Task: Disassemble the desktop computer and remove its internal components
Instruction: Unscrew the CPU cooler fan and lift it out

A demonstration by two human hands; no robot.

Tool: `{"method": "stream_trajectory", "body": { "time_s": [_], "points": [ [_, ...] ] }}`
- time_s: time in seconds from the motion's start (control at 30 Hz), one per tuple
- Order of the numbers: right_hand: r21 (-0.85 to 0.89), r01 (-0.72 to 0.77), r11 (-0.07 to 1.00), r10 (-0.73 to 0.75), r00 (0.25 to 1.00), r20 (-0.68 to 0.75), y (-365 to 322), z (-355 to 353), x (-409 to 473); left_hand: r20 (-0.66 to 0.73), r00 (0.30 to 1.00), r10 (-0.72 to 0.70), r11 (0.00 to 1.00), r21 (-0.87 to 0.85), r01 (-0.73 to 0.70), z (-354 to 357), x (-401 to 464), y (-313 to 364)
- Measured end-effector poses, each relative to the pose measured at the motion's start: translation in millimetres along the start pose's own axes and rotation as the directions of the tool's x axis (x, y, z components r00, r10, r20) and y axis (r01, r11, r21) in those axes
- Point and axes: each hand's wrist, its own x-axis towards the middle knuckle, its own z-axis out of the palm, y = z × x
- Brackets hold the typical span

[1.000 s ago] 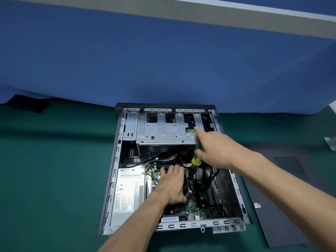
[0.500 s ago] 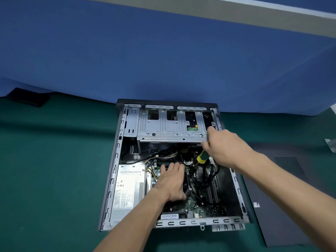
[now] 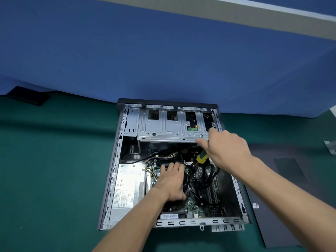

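There is a single view, taken from a camera worn on the person's head. It looks forward and steeply down over both forearms, close above the open computer case, which fills the lower middle. The wide lens bends the straight edges. The green table spreads out toward 9 o'clock, and a blue partition closes off the far side at 12 o'clock. With only one camera, no second view overlaps it.
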Motion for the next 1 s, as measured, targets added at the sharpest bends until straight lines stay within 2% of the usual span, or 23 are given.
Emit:
{"method": "stream_trajectory", "body": {
  "time_s": [0.07,0.13,0.27,0.4,0.47,0.63,1.0],
  "points": [
    [0.199,0.120,0.973,-0.136,0.988,0.067,0,2,1,-0.001,1.000,-0.001,1.000,0.001,0.001,0,0,0],
    [0.339,0.149,0.929,-0.203,0.970,0.130,0,1,-2,-0.012,1.000,0.002,1.000,0.004,-0.002,1,1,-1],
    [0.209,-0.014,0.978,0.016,1.000,-0.004,5,7,-9,-0.002,1.000,0.003,1.000,-0.010,-0.003,1,1,-1],
    [0.308,0.063,0.949,-0.008,0.984,-0.177,19,14,-26,-0.001,1.000,0.006,1.000,-0.013,-0.006,0,1,-1],
    [0.366,0.092,0.926,-0.011,0.976,-0.217,25,16,-37,0.001,1.000,0.010,1.000,-0.009,-0.010,0,1,-1],
    [0.336,0.129,0.933,-0.064,0.978,-0.197,29,24,-47,0.005,1.000,0.008,1.000,-0.022,-0.008,1,1,-1],
    [0.326,0.072,0.943,-0.022,0.988,-0.153,32,36,-50,0.004,1.000,0.001,1.000,-0.026,-0.001,3,2,-2]
  ]
}}
